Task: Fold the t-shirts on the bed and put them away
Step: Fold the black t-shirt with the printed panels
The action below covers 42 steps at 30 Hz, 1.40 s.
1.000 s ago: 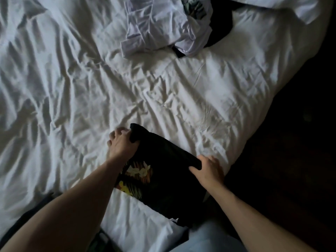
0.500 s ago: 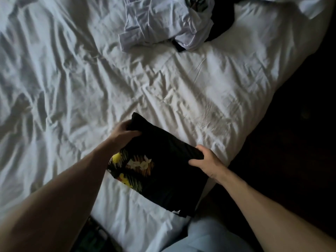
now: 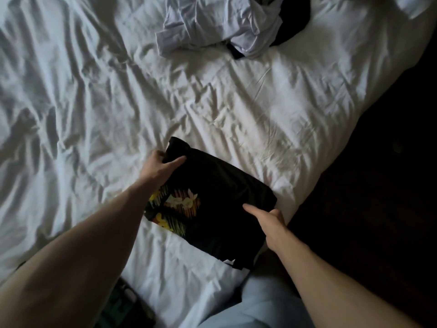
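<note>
Hands (image 3: 160,165) (image 3: 269,218) grip folded black t-shirt (image 3: 220,200) beside bed (image 3: 272,129) edge

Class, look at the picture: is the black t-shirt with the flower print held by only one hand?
No: the left hand grips the far corner of the black t-shirt, and the right hand pinches its near edge.

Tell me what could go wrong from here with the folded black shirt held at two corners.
1. The folded black t-shirt with the flower print is gripped only at its far corners by the left hand and right hand; lifted, its loose near edge may sag and unfold.
2. It lies at the edge of the white wrinkled bed sheet, so it could slip to the dark floor.
</note>
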Tool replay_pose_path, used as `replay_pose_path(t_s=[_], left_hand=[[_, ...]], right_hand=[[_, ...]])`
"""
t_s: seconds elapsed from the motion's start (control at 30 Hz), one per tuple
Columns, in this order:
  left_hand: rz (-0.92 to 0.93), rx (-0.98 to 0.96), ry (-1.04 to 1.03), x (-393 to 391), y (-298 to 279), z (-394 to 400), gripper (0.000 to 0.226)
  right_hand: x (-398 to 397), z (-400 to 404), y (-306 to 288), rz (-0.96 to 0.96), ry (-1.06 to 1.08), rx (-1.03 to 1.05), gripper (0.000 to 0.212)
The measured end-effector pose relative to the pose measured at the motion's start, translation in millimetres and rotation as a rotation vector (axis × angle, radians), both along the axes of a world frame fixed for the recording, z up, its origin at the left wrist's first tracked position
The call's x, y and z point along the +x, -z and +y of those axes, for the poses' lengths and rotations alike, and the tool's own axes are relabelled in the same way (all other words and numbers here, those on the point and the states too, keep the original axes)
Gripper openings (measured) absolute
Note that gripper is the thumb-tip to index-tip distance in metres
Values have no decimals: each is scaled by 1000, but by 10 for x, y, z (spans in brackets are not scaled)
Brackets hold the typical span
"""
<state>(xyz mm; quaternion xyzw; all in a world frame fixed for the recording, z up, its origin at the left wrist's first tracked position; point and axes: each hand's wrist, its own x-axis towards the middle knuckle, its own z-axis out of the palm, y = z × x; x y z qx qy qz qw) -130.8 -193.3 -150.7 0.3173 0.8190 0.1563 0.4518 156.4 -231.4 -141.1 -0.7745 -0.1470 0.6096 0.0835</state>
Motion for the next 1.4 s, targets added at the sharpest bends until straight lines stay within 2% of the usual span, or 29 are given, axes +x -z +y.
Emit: replay_pose_path(t_s=[0.03, 0.13, 0.2, 0.27, 0.3, 0.37, 0.4, 0.47, 0.53, 0.6, 0.7, 0.8, 0.9, 1.03, 1.1, 1.27, 1.4], left_hand=[[-45, -39, 20, -39, 0, -13, 44], [-336, -137, 49, -170, 18, -100, 88], [-429, -104, 91, -217, -10, -152, 95], [-332, -76, 218, -208, -70, -168, 95], [-216, -72, 302, -209, -71, -188, 93], [10, -15, 295, -179, -47, -227, 69], [32, 23, 233, -166, -30, -276, 55], [-36, 105, 120, -153, -24, -421, 40], [-101, 179, 8, -143, -89, -647, 44], [-114, 233, -142, -136, -180, -884, 49], [-126, 323, -373, -121, -298, -1254, 51], [-118, 383, -625, -106, -408, -1727, 32], [-71, 443, -920, -8, -518, -2202, 20], [13, 458, -1294, 122, -558, -2758, 22], [43, 440, -1456, 190, -585, -3018, 30], [134, 390, -1730, 362, -632, -3519, 50], [159, 438, -1971, 594, -671, -3719, 49]], right_hand=[[-25, -16, -22, 35, -15, -16, 81], [-20, 4, 35, 74, -62, -1, 92], [-22, 54, 38, 82, -47, 39, 86], [-5, 67, 54, 71, -75, 74, 77], [5, 63, 50, 60, -100, 89, 72], [18, 52, 34, 34, -162, 146, 61], [24, 64, 24, 23, -194, 178, 56], [23, 113, -29, 18, -210, 223, 49], [-32, 193, -131, 27, -250, 266, 40], [-139, 309, -260, 62, -320, 318, 18], [-386, 496, -466, 111, -499, 410, 10], [-771, 606, -690, 207, -743, 483, 19], [-1325, 631, -892, 338, -1062, 488, 14], [-2110, 426, -1008, 454, -1418, 491, 29], [-2454, 213, -1007, 501, -1573, 487, 28], [-2966, -322, -914, 607, -1782, 483, 21], [-3345, -726, -932, 650, -2004, 559, 28]])
